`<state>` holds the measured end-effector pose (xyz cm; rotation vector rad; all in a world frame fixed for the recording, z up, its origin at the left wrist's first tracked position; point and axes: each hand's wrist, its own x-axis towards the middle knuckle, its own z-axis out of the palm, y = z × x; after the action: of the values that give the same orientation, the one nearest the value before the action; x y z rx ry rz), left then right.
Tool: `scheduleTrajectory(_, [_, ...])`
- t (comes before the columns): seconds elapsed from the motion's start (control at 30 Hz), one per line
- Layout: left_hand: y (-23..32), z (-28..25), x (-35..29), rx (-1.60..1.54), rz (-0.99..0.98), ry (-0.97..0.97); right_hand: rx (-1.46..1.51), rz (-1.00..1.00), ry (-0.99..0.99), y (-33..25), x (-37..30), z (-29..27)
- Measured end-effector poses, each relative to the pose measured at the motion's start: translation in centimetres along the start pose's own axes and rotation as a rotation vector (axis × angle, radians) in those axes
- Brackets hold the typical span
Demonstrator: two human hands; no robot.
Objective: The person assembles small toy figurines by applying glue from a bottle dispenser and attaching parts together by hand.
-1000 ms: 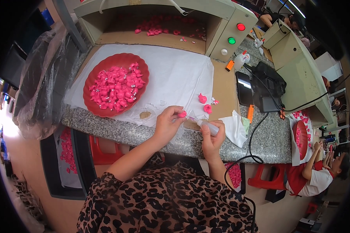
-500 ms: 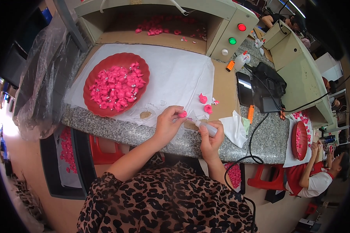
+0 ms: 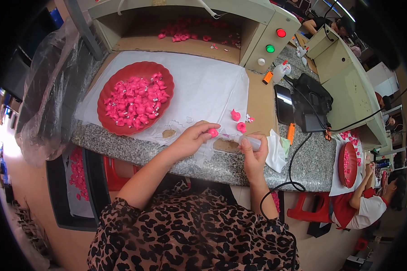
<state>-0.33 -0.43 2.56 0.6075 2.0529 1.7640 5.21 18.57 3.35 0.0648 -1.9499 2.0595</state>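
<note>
A small hollow pink piece (image 3: 213, 133) sits in the fingertips of my left hand (image 3: 189, 141), just above the near edge of the bench. My right hand (image 3: 256, 156) is wrapped round a translucent squeeze bottle (image 3: 254, 143), its thin nozzle pointing left at the piece with a small gap between them. Beyond the bottle, two more pink pieces (image 3: 235, 115) rest on white paper (image 3: 199, 81) beside a small pink-and-white scrap (image 3: 250, 118). To the left, a scalloped red plate (image 3: 117, 76) bears a heap of similar pieces with silvery bits on them.
A cream cabinet (image 3: 260, 38) with coloured buttons stands behind, pink pieces inside it. On the right lie a white cloth (image 3: 275, 152), a dark phone (image 3: 284, 104), a black bag (image 3: 314, 95) and a black cable (image 3: 295, 162). A co-worker (image 3: 366, 205) sits at the far right.
My hands have moved slightly apart, the left one leftward and the right one rightward. The bottle has turned closer to level, and its nozzle is farther from the pink piece.
</note>
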Motion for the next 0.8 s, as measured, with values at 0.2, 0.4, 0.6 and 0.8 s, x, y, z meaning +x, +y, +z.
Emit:
scheduleTrajectory(0.2, [0.1,0.0,-0.1,0.070,0.058,-0.044,-0.090,-0.046,-0.047,0.2,0.1,0.0])
scheduleTrajectory(0.4, [-0.1,-0.1,-0.1,0.084,0.069,-0.057,-0.140,-0.106,-0.056,0.3,0.3,0.1])
scheduleTrajectory(0.6, [-0.3,0.0,0.0,0.089,0.066,-0.074,-0.167,-0.085,-0.057,0.6,0.3,-0.3])
scheduleTrajectory(0.8, [-0.2,0.0,0.0,0.082,0.064,-0.086,-0.184,-0.106,-0.062,0.5,0.5,-0.2])
